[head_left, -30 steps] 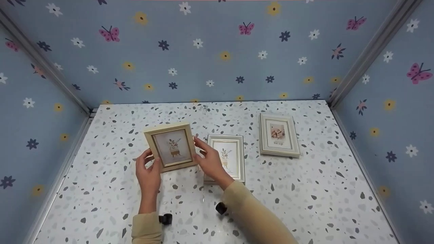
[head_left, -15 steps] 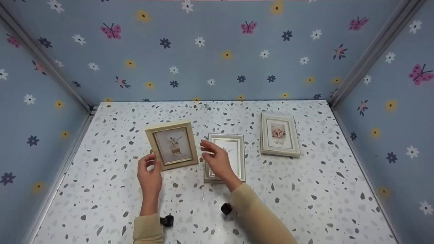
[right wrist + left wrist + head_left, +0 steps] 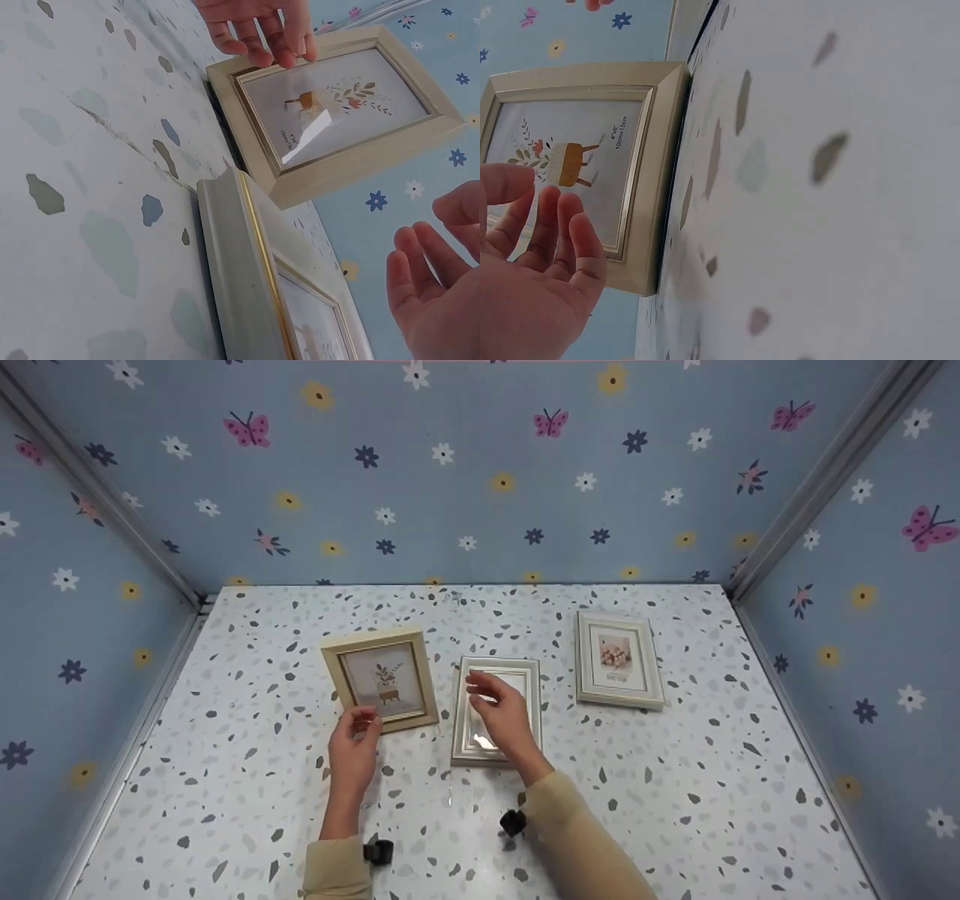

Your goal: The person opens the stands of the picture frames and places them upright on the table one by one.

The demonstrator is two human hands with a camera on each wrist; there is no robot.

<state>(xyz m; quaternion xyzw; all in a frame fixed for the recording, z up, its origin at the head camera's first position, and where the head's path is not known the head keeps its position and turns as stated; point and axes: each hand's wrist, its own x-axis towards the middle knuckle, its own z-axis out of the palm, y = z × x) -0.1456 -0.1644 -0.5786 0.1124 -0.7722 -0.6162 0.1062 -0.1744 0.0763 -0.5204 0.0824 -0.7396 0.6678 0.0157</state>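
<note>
The print (image 3: 604,120) in the gold frame (image 3: 386,679) reads "4"x6"" and "10cmx15cm"; lettering (image 3: 617,676) on the frame (image 3: 620,660) farthest right of it is illegible.

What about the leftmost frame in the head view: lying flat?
No, the leftmost frame stands on its bottom edge on the speckled tabletop.
</note>
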